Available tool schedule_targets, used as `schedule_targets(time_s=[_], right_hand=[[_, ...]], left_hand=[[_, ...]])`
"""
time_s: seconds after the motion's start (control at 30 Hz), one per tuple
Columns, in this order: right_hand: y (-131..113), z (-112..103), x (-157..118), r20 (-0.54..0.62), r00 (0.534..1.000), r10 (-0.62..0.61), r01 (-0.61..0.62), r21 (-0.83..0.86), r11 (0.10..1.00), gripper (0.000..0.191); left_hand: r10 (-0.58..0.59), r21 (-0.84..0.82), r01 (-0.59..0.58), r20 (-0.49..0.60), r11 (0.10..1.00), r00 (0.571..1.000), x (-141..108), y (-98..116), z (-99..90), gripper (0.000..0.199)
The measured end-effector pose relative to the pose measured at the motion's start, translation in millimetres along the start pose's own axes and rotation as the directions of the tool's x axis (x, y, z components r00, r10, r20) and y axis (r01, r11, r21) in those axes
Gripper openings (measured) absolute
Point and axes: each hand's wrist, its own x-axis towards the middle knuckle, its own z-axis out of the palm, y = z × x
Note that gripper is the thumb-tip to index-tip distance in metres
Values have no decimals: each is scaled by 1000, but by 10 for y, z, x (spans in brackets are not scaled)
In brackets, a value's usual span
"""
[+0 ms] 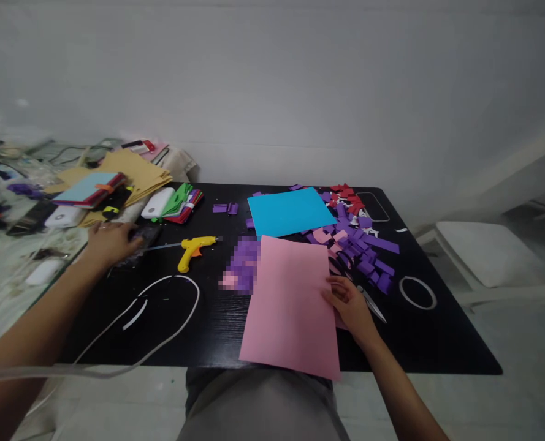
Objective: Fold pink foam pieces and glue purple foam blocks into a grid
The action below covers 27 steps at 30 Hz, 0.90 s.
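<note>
My right hand pinches the right edge of a pink sheet of paper, whose near end reaches past the table's front edge. Scissors lie just beside that hand, partly covered by it and the paper. At the table's left edge my left hand reaches over a dark clear plastic packet, its fingers apart and partly turned from view. Right of it lies a yellow glue gun with a glue stick in its back. A bright blue sheet lies behind the pink one.
Purple paper strips and red pieces are heaped at the right, near a white tape ring. A white cable loops across the left front. Coloured paper bundles and tan envelopes stand back left. A white chair is right.
</note>
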Motion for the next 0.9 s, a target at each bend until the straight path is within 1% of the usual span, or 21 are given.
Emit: schedule_targets(time_s=[0.1,0.17,0.3,0.47,0.57,0.67,0.73,0.77,0.8,0.83,0.87,0.9], right_hand=[[-7,-5,-3,3,1000,6,-6,10,1000,57],[-23,-4,-6,5,1000,11,-12,16,1000,57],[-51,1,-13,17,1000,22,-22,25,999,56],[-43,4,-14,7,1000,14,-14,13,1000,57],[-41,1,-15,-2,1000,11,-11,7,1000,58],[-50,1,-20,5,1000,17,-17,12,1000,57],[-55,4,-23,16,1000,22,-22,26,999,57],[-56,5,-24,18,1000,22,-23,32,999,57],[-56,7,-24,20,1000,22,-23,35,999,57],[-56,8,-24,22,1000,21,-21,34,999,57],[-55,8,-23,23,1000,18,-19,30,999,56],[-54,8,-23,24,1000,16,-16,26,1000,56]], left_hand=[[-10,68,8,18,998,1000,-131,-8,-54,40],[-5,94,2,33,996,999,-203,-10,-67,37],[-1,125,-6,53,992,999,-258,29,-53,37],[-15,99,12,38,995,999,-147,156,-54,42],[-7,50,6,18,999,1000,-65,247,-139,50],[-42,8,42,-50,999,998,-75,367,-302,55],[-109,-69,102,-122,992,987,-174,443,-424,56],[-165,-187,132,-173,973,971,-259,461,-476,54],[-239,-334,162,-205,929,949,-368,453,-515,54],[-241,-484,120,-196,867,950,-502,412,-537,57],[-264,-612,79,-218,787,940,-659,336,-537,63],[-218,-675,23,-205,737,954,-835,229,-515,70]])
